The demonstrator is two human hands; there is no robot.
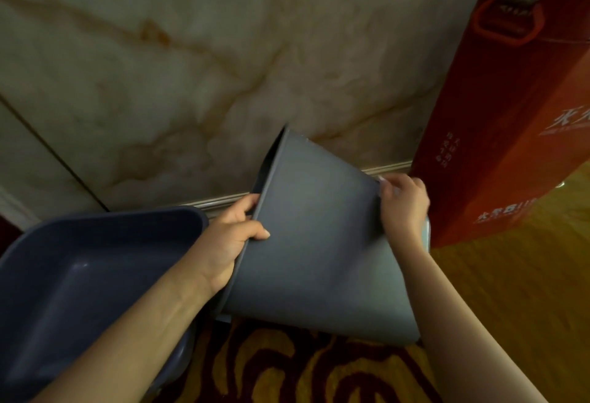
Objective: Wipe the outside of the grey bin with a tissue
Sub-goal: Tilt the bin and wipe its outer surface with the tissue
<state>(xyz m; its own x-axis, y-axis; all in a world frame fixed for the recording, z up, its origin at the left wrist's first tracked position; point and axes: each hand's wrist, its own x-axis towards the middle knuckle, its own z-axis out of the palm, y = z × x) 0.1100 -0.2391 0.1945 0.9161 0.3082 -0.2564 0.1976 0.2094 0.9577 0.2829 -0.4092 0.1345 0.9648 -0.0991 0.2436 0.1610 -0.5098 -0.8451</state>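
Note:
The grey bin (pixel 319 243) is lifted and tipped on its side, its open mouth turned left toward the wall. My left hand (pixel 233 236) grips the rim, thumb on the outer wall and fingers inside. My right hand (pixel 405 204) is at the bin's far upper edge near its base, closed on a small white tissue (pixel 388 184) pressed against the outside. Only a bit of the tissue shows between my fingers.
A dark blue plastic tub (pixel 79 275) sits at the lower left under my left forearm. A tall red cardboard box (pixel 510 115) stands at the right against the marble wall (pixel 191 67). Patterned red and yellow carpet (pixel 303 370) lies below.

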